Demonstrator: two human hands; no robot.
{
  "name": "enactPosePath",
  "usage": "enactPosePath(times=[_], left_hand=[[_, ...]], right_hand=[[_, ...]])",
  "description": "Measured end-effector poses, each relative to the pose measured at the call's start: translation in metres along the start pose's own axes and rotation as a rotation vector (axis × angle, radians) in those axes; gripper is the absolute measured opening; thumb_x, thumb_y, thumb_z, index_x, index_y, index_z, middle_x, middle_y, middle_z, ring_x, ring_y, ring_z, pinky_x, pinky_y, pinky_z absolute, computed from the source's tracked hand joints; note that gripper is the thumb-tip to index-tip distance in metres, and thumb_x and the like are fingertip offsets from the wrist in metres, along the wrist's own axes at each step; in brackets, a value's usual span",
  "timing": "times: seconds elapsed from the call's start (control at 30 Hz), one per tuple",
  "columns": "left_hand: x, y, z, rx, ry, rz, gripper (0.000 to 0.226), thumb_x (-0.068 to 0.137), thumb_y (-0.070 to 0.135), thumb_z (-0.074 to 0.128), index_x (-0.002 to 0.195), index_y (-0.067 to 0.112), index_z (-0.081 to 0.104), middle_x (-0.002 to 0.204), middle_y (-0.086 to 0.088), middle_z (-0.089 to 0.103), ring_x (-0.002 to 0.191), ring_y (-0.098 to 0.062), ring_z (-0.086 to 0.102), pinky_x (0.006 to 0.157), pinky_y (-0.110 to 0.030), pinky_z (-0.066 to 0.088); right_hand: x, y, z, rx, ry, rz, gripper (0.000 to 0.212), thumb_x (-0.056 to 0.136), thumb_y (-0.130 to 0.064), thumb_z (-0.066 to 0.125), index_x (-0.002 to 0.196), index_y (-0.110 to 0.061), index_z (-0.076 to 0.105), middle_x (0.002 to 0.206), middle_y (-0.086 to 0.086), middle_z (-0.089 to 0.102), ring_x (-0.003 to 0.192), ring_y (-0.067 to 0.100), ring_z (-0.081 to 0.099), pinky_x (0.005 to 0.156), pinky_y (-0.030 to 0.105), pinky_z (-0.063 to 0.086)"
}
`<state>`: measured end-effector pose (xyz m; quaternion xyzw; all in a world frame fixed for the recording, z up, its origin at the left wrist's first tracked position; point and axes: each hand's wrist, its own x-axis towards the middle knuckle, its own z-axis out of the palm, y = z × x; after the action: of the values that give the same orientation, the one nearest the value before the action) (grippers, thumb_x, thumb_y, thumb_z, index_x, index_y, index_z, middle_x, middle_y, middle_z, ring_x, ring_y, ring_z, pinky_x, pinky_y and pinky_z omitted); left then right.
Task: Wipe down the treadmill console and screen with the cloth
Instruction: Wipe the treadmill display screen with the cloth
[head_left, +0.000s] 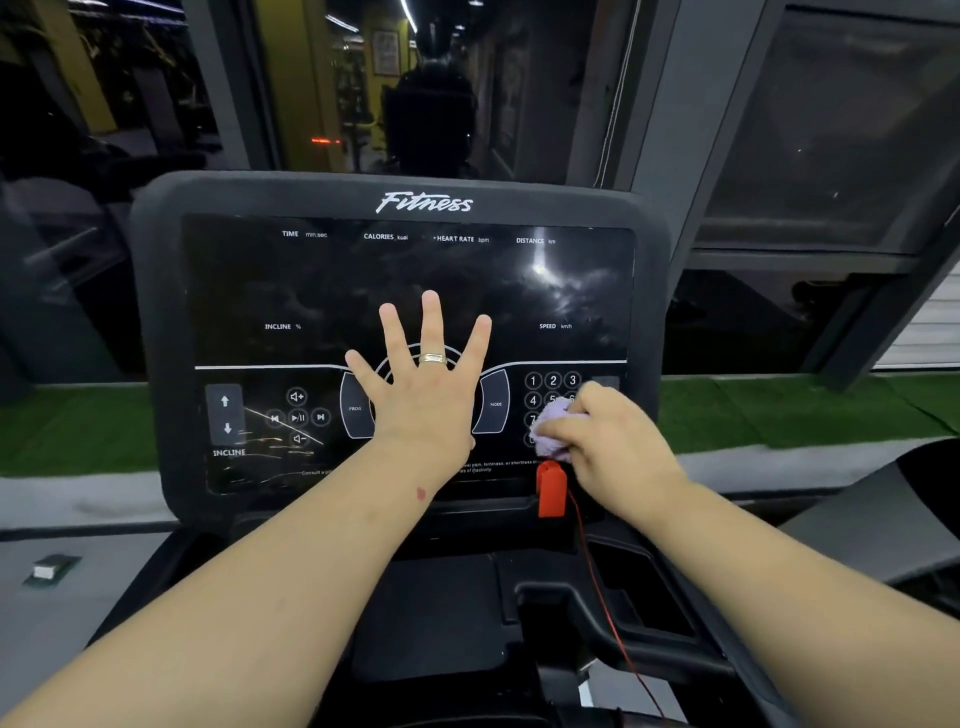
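Head view: our left hand (423, 395) lies flat with fingers spread wide on the centre of the treadmill console (410, 332), below the dark screen (322, 291). Our right hand (608, 436) has its grip closed around the bunched lilac cloth (551, 431), pressed on the number keypad (551, 382), just above the red safety key (551, 491).

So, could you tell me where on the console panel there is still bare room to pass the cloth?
Free: the screen between the TIME row and the white dividing line, left of the left hand, and the INCLINE arrows and media buttons below it. Crowded: the number keypad, where the right hand grips the cloth above the red safety key.
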<state>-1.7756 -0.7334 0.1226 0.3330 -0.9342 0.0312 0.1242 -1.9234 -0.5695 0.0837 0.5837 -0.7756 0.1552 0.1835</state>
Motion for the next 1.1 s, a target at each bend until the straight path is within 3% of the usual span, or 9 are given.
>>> enactPosePath(times=[0.07,0.23,0.4,0.47,0.6,0.73,0.83,1.0,1.1], left_hand=[[-0.001,0.000,0.000,0.002,0.000,0.002,0.143,0.071,0.047,0.089,0.150,0.044,-0.030,0.154,-0.012,-0.046,0.143,-0.053,-0.033,0.108,-0.083,0.008],[-0.002,-0.005,0.001,0.006,0.018,0.011,0.141,0.071,0.050,0.088,0.151,0.045,-0.029,0.155,-0.011,-0.045,0.144,-0.052,-0.032,0.109,-0.082,0.009],[-0.001,0.000,0.001,0.021,0.010,-0.001,0.142,0.071,0.048,0.088,0.151,0.043,-0.029,0.155,-0.013,-0.045,0.143,-0.053,-0.031,0.108,-0.082,0.009],[-0.001,-0.001,0.002,0.028,0.017,0.002,0.142,0.072,0.049,0.088,0.151,0.043,-0.030,0.155,-0.013,-0.045,0.143,-0.053,-0.031,0.108,-0.082,0.009],[-0.002,-0.003,0.001,0.025,0.014,0.005,0.141,0.072,0.051,0.087,0.150,0.044,-0.030,0.155,-0.012,-0.045,0.144,-0.052,-0.031,0.108,-0.082,0.009],[-0.003,-0.004,0.000,0.012,0.006,0.010,0.140,0.072,0.051,0.087,0.150,0.045,-0.029,0.156,-0.010,-0.044,0.144,-0.051,-0.031,0.109,-0.081,0.008],[-0.004,-0.004,-0.001,0.023,0.009,0.013,0.138,0.073,0.051,0.086,0.151,0.045,-0.028,0.156,-0.011,-0.044,0.144,-0.051,-0.032,0.110,-0.081,0.008],[-0.003,-0.003,0.003,0.037,0.030,0.015,0.139,0.072,0.053,0.086,0.152,0.043,-0.028,0.157,-0.012,-0.043,0.144,-0.052,-0.030,0.109,-0.082,0.010],[-0.003,-0.003,0.003,0.046,0.029,0.019,0.139,0.072,0.054,0.085,0.152,0.043,-0.028,0.157,-0.013,-0.043,0.144,-0.053,-0.030,0.109,-0.082,0.010]], right_hand=[[0.008,-0.009,0.000,0.016,-0.026,-0.069,0.033,0.076,-0.006,0.069,0.095,-0.031,0.079,0.083,0.005,0.050,0.072,0.029,0.053,0.065,0.039,0.051],[-0.002,0.020,-0.013,0.009,-0.021,-0.082,0.040,0.082,-0.021,0.044,0.099,-0.034,0.079,0.086,0.002,0.052,0.074,0.029,0.053,0.068,0.039,0.051],[0.010,-0.017,0.001,0.054,-0.002,0.064,0.028,0.075,-0.011,0.066,0.087,-0.033,0.079,0.084,-0.001,0.047,0.074,0.030,0.054,0.066,0.039,0.052],[0.013,-0.029,0.001,0.064,-0.057,-0.041,0.029,0.079,-0.010,0.070,0.090,-0.034,0.079,0.086,-0.002,0.047,0.078,0.028,0.053,0.068,0.037,0.051],[0.016,-0.003,-0.018,0.006,-0.085,-0.190,0.037,0.081,-0.021,0.050,0.092,-0.040,0.080,0.087,-0.002,0.055,0.075,0.025,0.056,0.068,0.029,0.047],[0.033,0.014,-0.034,0.111,0.214,0.124,0.040,0.081,-0.008,0.054,0.099,-0.034,0.079,0.087,-0.019,0.047,0.080,0.015,0.049,0.067,0.024,0.047],[0.025,0.004,-0.026,0.120,0.311,0.333,0.043,0.084,-0.004,0.059,0.109,-0.035,0.075,0.092,-0.006,0.048,0.076,0.023,0.055,0.064,0.031,0.049],[-0.046,0.010,0.006,0.068,0.023,0.122,0.046,0.074,-0.006,0.073,0.113,-0.030,0.073,0.088,0.003,0.053,0.068,0.030,0.060,0.055,0.036,0.053],[-0.030,0.030,-0.006,0.020,0.044,0.101,0.039,0.076,-0.019,0.060,0.113,-0.029,0.071,0.087,0.003,0.054,0.068,0.030,0.060,0.054,0.035,0.051]])
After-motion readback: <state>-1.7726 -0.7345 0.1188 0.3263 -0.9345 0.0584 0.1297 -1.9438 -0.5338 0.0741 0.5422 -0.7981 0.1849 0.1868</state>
